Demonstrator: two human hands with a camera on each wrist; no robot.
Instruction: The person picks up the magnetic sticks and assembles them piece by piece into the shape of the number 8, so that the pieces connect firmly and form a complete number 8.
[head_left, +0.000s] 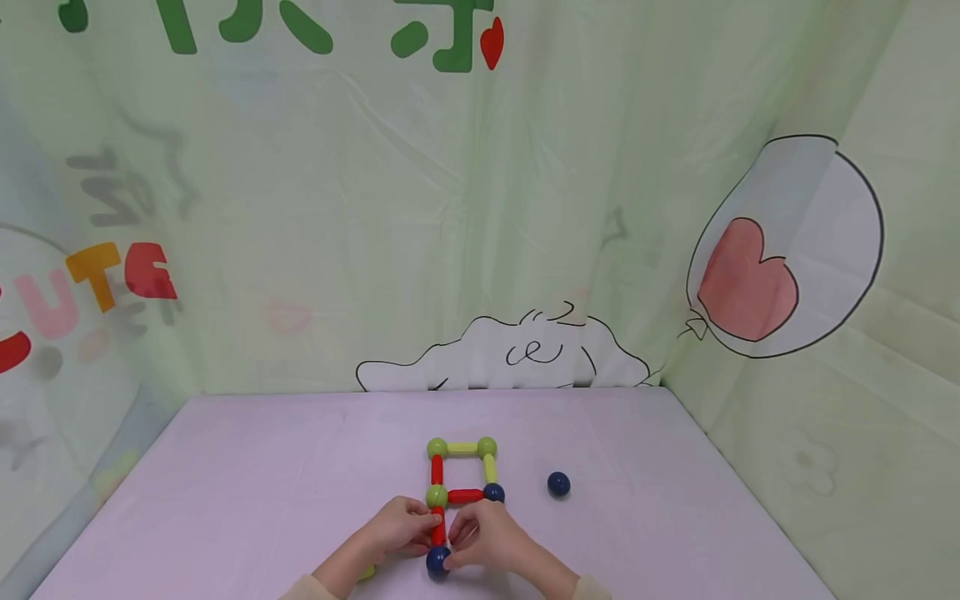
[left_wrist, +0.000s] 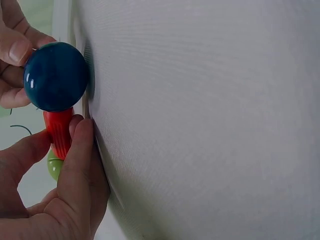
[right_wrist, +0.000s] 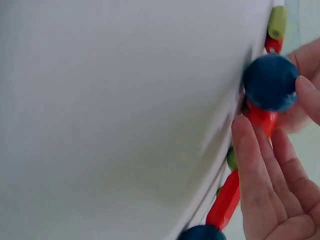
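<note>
My left hand [head_left: 403,527] pinches a red magnetic rod [head_left: 438,527] between thumb and fingers. A dark blue ball [left_wrist: 56,76] sits at the rod's near end; a green ball [head_left: 437,497] joins its far end. With its thumb, my right hand [right_wrist: 275,185] touches the blue ball's side, while its other fingers stretch loosely beside the ball and rod. Beyond the hands, this rod continues a flat square of red and yellow-green rods, cornered by green balls and another dark blue ball [head_left: 493,494]. My right hand stands close to that corner in the head view.
A loose dark blue ball [head_left: 558,484] lies on the pale table [head_left: 637,533], right of the square. A yellow-green piece [head_left: 367,573] shows partly from under my left wrist. Behind the table hangs a printed curtain [head_left: 300,208].
</note>
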